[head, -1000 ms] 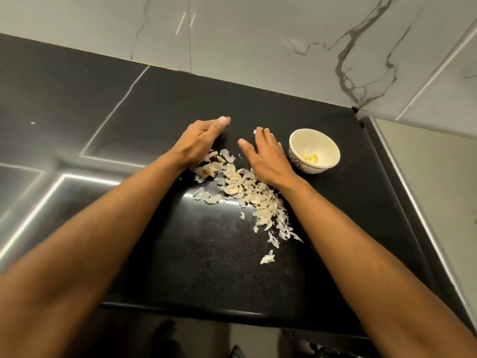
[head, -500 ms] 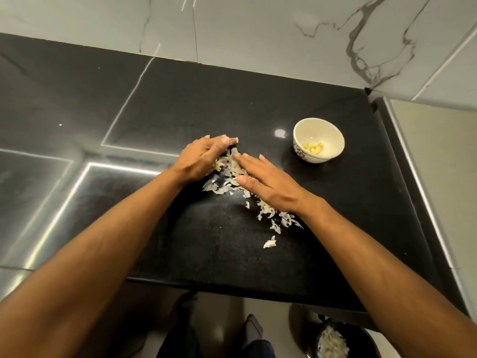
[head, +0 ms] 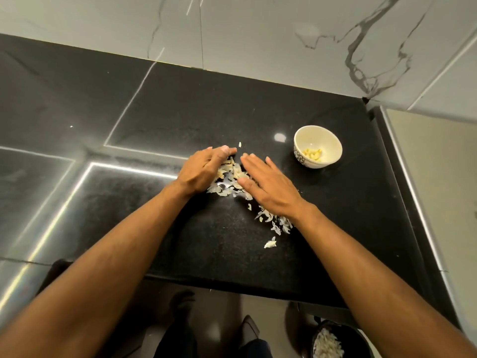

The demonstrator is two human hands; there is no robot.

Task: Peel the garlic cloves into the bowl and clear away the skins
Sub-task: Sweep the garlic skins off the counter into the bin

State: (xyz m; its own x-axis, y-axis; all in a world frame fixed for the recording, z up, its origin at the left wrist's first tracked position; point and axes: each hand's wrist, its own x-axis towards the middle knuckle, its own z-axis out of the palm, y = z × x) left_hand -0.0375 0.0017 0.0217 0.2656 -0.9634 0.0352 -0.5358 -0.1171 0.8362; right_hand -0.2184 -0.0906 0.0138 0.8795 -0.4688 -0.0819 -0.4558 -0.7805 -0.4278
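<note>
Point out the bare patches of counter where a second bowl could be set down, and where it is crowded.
Bare: the black counter between the wall and the hands, and the near strip by the front edge. Crowded: the middle, where the left hand and right hand flank the garlic skins, with the bowl to their right.

A glossy black stone bench [head: 180, 120] meets a white marble-veined wall [head: 258, 34] along its far edge. Strip lights reflect on its left side.
</note>
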